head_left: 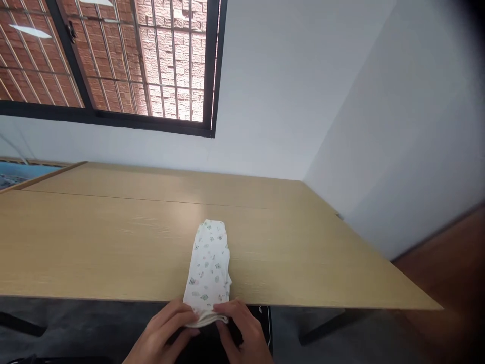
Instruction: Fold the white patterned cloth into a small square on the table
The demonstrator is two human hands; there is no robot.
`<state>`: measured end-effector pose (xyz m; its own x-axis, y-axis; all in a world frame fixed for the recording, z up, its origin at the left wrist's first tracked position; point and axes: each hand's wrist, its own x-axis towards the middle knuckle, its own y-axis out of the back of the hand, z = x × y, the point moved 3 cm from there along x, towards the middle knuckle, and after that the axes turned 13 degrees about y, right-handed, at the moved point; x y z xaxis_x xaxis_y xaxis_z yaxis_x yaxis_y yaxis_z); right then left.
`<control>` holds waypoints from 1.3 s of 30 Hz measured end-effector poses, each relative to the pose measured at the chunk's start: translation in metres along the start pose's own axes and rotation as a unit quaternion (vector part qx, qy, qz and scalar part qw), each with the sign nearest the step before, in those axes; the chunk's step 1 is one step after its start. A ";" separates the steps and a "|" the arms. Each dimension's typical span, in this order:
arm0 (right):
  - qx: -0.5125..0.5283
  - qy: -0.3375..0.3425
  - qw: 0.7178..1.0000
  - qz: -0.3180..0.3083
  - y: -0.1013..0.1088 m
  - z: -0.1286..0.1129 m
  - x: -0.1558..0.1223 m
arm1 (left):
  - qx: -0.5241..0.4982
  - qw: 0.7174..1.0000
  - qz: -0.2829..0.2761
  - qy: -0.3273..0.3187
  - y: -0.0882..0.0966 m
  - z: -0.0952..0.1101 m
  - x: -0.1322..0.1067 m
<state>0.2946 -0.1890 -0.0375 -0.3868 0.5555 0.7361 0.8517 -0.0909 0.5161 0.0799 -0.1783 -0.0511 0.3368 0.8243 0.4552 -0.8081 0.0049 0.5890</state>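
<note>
White printed cloth (209, 263), near end between curled left hand (163, 331), right hand (242, 331).

There was one folded white cloth with small printed patterns (209, 263), lying on one long pale wooden tabletop (113, 237). Two bare hands were in view, the left hand (161, 331) and the right hand (242, 328), both at the cloth's near end. One dark-framed window (113, 60) showed a red brick wall, and one dark object sat under the hands

Soft window daylight, dark vignetted corners
</note>
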 end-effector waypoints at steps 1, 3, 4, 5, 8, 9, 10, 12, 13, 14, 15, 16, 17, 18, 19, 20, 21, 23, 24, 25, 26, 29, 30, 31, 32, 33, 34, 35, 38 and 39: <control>0.006 -0.006 1.000 0.010 0.003 -0.001 0.005 | -0.017 1.000 0.004 -0.002 0.005 0.002 0.003; 0.015 -0.016 0.999 0.035 0.011 0.000 0.016 | -0.037 0.999 0.034 -0.004 0.016 0.006 0.014; 0.018 -0.019 0.998 0.048 0.014 0.003 0.021 | -0.043 0.998 0.050 -0.004 0.021 0.008 0.021; 0.021 -0.023 0.998 0.060 0.018 0.006 0.026 | -0.046 0.997 0.061 -0.001 0.025 0.009 0.029; 0.027 -0.063 0.995 0.079 0.025 0.030 0.044 | -0.037 0.997 0.059 0.027 0.032 0.006 0.064; 0.028 -0.084 0.993 0.084 0.026 0.043 0.051 | -0.029 0.997 0.053 0.040 0.031 0.001 0.079; 0.028 -0.104 0.990 0.087 0.024 0.058 0.058 | -0.016 0.997 0.046 0.055 0.029 -0.007 0.095; 0.020 -0.137 0.987 0.085 0.017 0.094 0.075 | 0.018 0.996 0.030 0.087 0.021 -0.027 0.133; 0.006 -0.153 0.985 0.074 0.011 0.113 0.083 | 0.043 0.993 0.021 0.104 0.014 -0.040 0.153; -0.017 -0.170 0.983 0.060 0.004 0.133 0.091 | 0.061 0.991 0.017 0.117 0.008 -0.052 0.172; -0.050 -0.190 0.980 0.044 -0.003 0.152 0.097 | 0.077 0.989 0.015 0.126 0.001 -0.064 0.188; -0.082 -0.208 0.974 0.026 -0.010 0.169 0.103 | 0.093 0.987 0.014 0.133 -0.005 -0.074 0.202; -0.105 -0.221 0.969 0.018 -0.016 0.184 0.106 | 0.110 0.984 0.017 0.138 -0.011 -0.083 0.212; -0.126 -0.231 0.965 0.014 -0.021 0.195 0.109 | 0.128 0.981 0.023 0.143 -0.016 -0.088 0.217; -0.141 -0.237 0.961 0.014 -0.024 0.203 0.109 | 0.146 0.978 0.032 0.144 -0.021 -0.092 0.217; -0.154 -0.239 0.959 0.019 -0.025 0.206 0.109 | 0.163 0.975 0.044 0.143 -0.025 -0.092 0.210; -0.167 -0.240 0.956 0.023 -0.025 0.206 0.107 | 0.176 0.973 0.055 0.139 -0.030 -0.090 0.199; -0.188 -0.224 0.956 0.024 -0.022 0.194 0.104 | 0.189 0.972 0.073 0.122 -0.042 -0.081 0.163; -0.189 -0.204 0.960 0.014 -0.021 0.184 0.102 | 0.193 0.971 0.081 0.112 -0.051 -0.076 0.140; -0.180 -0.175 0.968 -0.009 -0.021 0.172 0.102 | 0.201 0.970 0.092 0.098 -0.061 -0.070 0.118; -0.161 -0.139 0.976 -0.045 -0.023 0.158 0.101 | 0.233 0.961 0.135 0.065 -0.071 -0.064 0.096; -0.063 -0.041 0.977 -0.199 -0.037 0.117 0.099 | 0.296 0.935 0.193 0.015 -0.103 -0.054 0.050; -0.031 -0.021 0.969 -0.243 -0.043 0.107 0.096 | 0.310 0.929 0.202 0.005 -0.111 -0.052 0.043; -0.005 -0.009 0.961 -0.278 -0.049 0.100 0.093 | 0.320 0.924 0.208 -0.003 -0.117 -0.051 0.039; 0.012 -0.001 0.952 -0.306 -0.055 0.096 0.090 | 0.329 0.920 0.213 -0.012 -0.120 -0.051 0.038; 0.020 0.004 0.944 -0.328 -0.060 0.095 0.086 | 0.337 0.916 0.215 -0.022 -0.122 -0.050 0.038; 0.017 0.006 0.938 -0.345 -0.064 0.097 0.083 | 0.343 0.914 0.214 -0.027 -0.122 -0.050 0.040; 0.006 0.005 0.934 -0.357 -0.068 0.101 0.080 | 0.347 0.913 0.213 -0.027 -0.121 -0.051 0.041; -0.045 -0.001 0.928 -0.369 -0.075 0.121 0.076 | 0.347 0.914 0.210 0.000 -0.118 -0.053 0.043; -0.060 -0.004 0.928 -0.368 -0.076 0.128 0.077 | 0.346 0.915 0.207 0.009 -0.118 -0.054 0.042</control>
<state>0.2457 -0.0340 -0.0762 -0.8447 0.5104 0.1613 0.3118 0.2242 0.9233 0.1632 -0.1138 -0.1369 0.0580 0.6831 0.7281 -0.3633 -0.6648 0.6527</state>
